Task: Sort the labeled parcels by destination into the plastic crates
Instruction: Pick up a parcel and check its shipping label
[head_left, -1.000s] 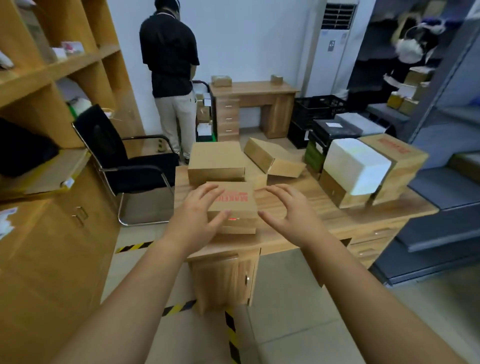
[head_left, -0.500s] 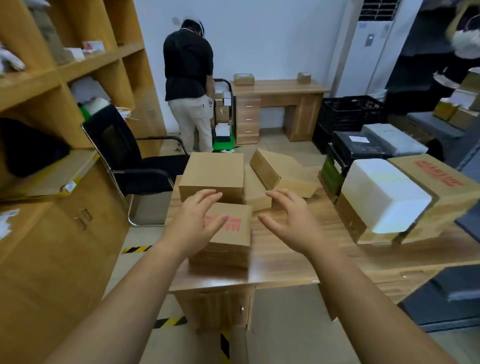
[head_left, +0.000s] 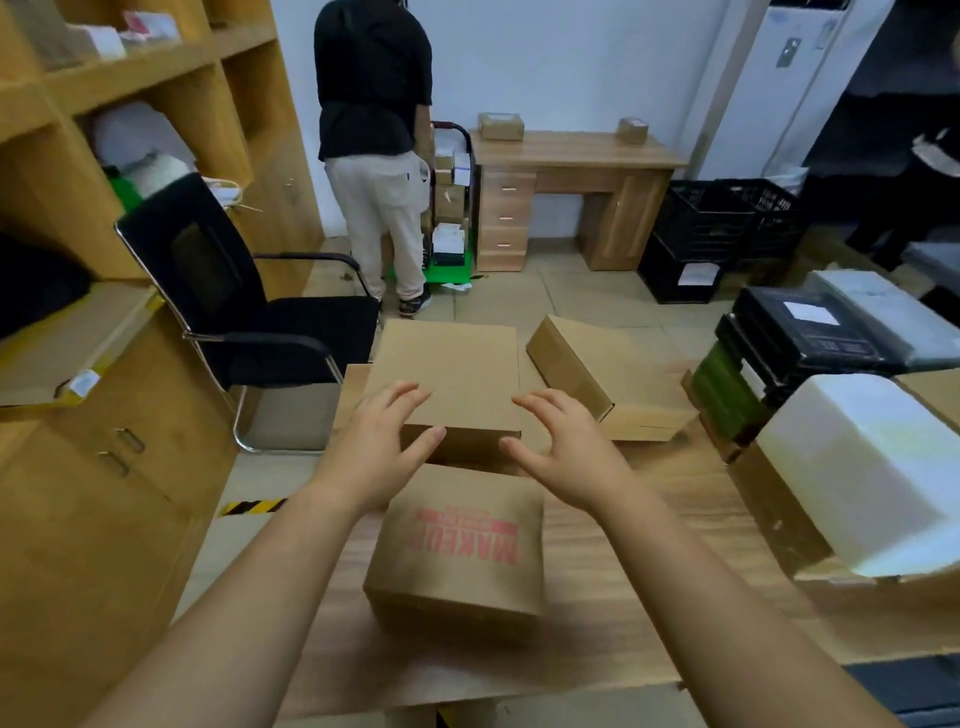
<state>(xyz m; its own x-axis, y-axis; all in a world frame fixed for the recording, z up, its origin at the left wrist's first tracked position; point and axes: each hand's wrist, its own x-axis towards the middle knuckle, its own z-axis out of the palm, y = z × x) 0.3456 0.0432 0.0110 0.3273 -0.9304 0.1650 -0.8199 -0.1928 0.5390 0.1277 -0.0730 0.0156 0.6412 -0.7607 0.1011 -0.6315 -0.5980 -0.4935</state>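
Nearest, a red-printed parcel (head_left: 457, 545) sits flat on the wooden tabletop (head_left: 649, 597), print upward, untouched; no address label shows on its visible faces.

Just beyond its far edge the left hand (head_left: 374, 452) and right hand (head_left: 566, 457) hover side by side, palms down; the fingers (head_left: 395, 400) of both are spread and lightly curved and hold nothing; whether the left fingertips touch the box behind cannot be told.

That box, a plain parcel (head_left: 447, 374), lies directly behind the printed one, raised above it, and appears to be the object of the reach; a tilted parcel (head_left: 608, 374) lies just to its right, and a white foam box (head_left: 862, 467) rests on cartons at the right end of the tabletop.

Recommendation: set the palms on opposite side walls of the plain parcel, thumbs toward the near face; lift straight up so that it clears the printed parcel in front; turn it to find the label, since none shows on top; read the destination before carrying.

Black plastic crates (head_left: 717, 218) stand on the floor well beyond, beside a far desk (head_left: 571, 156); another person (head_left: 374, 104) stands there, back turned.
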